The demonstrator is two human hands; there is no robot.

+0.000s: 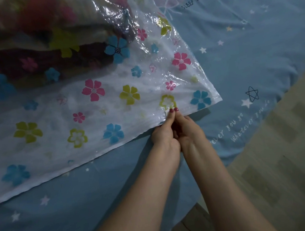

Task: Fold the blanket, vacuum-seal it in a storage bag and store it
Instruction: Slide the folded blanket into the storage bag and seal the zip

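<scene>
Head view: your left hand [162, 135] and right hand [187, 130] pinch together the storage bag [97, 110] seal edge; folded blanket [30, 53] lies beyond your grip.

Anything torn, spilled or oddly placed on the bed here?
Nothing stands out. The blanket sits inside the flowered storage bag on the blue sheet; both hands, left hand and right hand, pinch its near edge.

Both forearms are bare, no sleeves showing, and the fingers [171, 113] carry dark red nail polish.
</scene>
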